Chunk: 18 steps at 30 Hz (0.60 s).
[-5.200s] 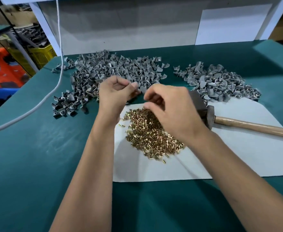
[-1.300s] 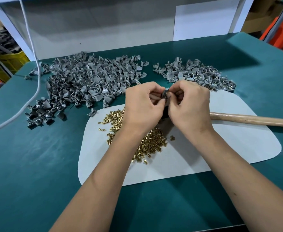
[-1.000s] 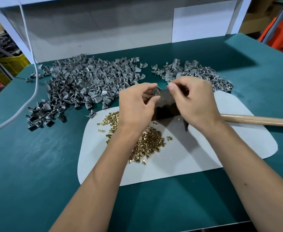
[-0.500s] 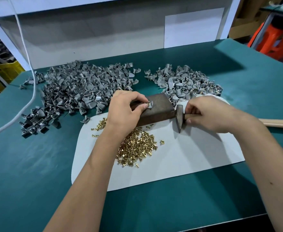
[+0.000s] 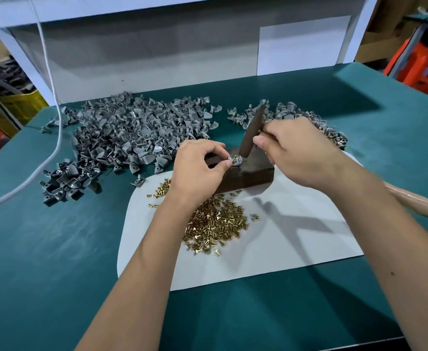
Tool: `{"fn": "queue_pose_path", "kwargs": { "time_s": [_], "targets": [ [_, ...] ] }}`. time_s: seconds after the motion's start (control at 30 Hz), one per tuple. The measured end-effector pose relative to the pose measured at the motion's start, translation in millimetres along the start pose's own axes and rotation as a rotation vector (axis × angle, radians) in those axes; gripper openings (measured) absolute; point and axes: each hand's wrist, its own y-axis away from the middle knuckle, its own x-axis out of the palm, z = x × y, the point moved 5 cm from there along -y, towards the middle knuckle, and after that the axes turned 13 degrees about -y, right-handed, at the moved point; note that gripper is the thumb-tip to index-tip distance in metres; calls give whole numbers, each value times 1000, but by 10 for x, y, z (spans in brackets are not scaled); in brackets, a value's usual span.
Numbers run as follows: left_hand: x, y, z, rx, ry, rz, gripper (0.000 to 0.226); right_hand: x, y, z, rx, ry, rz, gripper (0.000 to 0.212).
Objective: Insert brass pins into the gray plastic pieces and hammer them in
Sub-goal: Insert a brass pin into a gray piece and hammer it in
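Note:
My left hand (image 5: 199,168) pinches a small gray plastic piece (image 5: 233,162) with a brass pin standing in it, on top of a dark metal block (image 5: 250,176). My right hand (image 5: 299,152) grips the hammer (image 5: 252,134) close to its head. The head is raised and tilted just above the piece, and the wooden handle (image 5: 415,202) sticks out to the right. A heap of loose brass pins (image 5: 215,224) lies on the white sheet (image 5: 296,239) in front of the block.
A large pile of gray plastic pieces (image 5: 137,133) covers the green table (image 5: 43,249) at the back left. A smaller pile (image 5: 293,115) lies behind my right hand. A white cable (image 5: 56,117) hangs down on the left.
My right hand has let go of the piece, gripped the hammer near its head and lifted it over the block. My left hand has set the piece on the block and keeps hold of it.

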Motion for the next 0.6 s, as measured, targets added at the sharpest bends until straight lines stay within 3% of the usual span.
{"fn": "queue_pose_path", "kwargs": {
  "time_s": [0.17, 0.33, 0.5, 0.6],
  "targets": [
    [9, -11, 12, 4, -1, 11, 11, -78, -34, 76, -58, -35, -227, 25],
    [24, -7, 27, -29, 21, 16, 7, 78, -52, 15, 112, 204, 53, 38],
    [19, -15, 25, -18, 23, 6, 10, -113, -45, 190, -24, 84, -258, 23],
    [17, -11, 14, -19, 52, 10, 10, 140, -20, 198, 54, 176, -23, 23]
  ]
}}
